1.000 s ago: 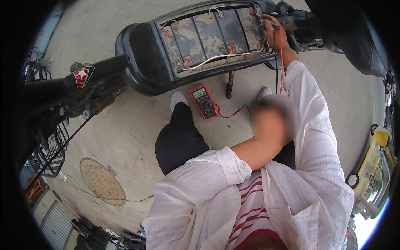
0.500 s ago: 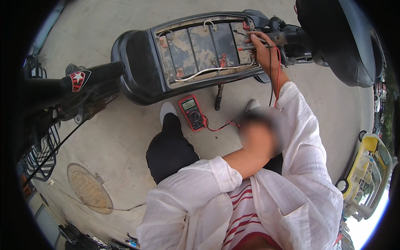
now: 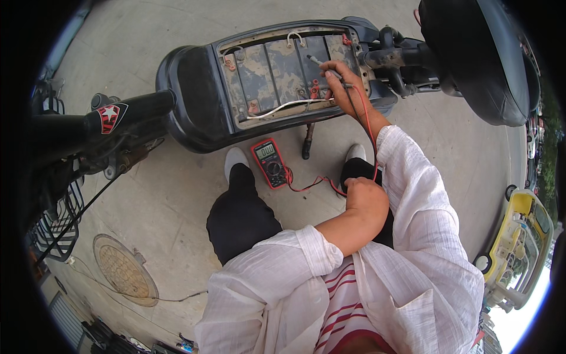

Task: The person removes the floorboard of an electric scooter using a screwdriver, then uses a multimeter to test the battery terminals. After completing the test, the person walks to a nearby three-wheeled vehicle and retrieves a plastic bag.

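My right hand (image 3: 345,85) is closed on the slim test probes (image 3: 321,64), over the dusty batteries (image 3: 272,62) in the scooter's open deck compartment (image 3: 236,121). Red terminal covers (image 3: 345,39) and a white wire (image 3: 277,109) lie among them. Red and black leads run from my right hand down past my left hand (image 3: 365,194), whose curled fingers rest by my right leg; what they hold, if anything, is hidden. The red multimeter (image 3: 270,166) lies face up on the pavement between my feet.
The scooter's front column (image 3: 65,127) and black basket (image 3: 62,218) are at left, its seat (image 3: 477,65) at top right. A kickstand (image 3: 308,141) reaches down beside the meter. A manhole cover (image 3: 124,268) is at lower left, a yellow toy car (image 3: 522,236) at right.
My right hand with the probes has moved left and down from the right-hand terminal toward the middle batteries. The meter's display has changed. My left hand stays low by my leg.
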Motion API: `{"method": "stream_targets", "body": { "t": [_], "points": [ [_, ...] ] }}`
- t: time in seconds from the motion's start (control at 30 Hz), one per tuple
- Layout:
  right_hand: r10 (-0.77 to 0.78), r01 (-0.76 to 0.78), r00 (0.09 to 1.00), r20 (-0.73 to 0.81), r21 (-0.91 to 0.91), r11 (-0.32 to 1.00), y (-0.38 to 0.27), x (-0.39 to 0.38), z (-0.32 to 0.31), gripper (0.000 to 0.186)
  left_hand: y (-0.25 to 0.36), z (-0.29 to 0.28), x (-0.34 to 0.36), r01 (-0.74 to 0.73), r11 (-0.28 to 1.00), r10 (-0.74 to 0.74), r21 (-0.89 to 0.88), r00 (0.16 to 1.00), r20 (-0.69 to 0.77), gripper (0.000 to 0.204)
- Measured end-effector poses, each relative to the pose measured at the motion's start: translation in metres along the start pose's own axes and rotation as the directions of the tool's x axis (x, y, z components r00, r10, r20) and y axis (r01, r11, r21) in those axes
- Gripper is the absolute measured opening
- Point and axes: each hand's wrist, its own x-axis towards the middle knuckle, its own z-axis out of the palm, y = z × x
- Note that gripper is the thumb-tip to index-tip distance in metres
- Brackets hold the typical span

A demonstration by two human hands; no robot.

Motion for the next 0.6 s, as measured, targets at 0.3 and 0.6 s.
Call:
{"method": "stream_targets", "body": {
  "t": [0.3,0.6],
  "points": [
    [0.001,-0.001,1.0,0.006,-0.014,1.0,0.0039,0.0,0.0024,0.026,0.0,0.0003,-0.0002,0.006,1.0,-0.006,-0.009,1.0,-0.001,0.019],
    [-0.006,0.005,1.0,-0.014,-0.045,0.999,0.007,0.0004,0.0069,0.025,-0.0011,0.0004,-0.0014,-0.012,1.0,0.012,0.007,1.0,0.003,0.019]
  ]
}}
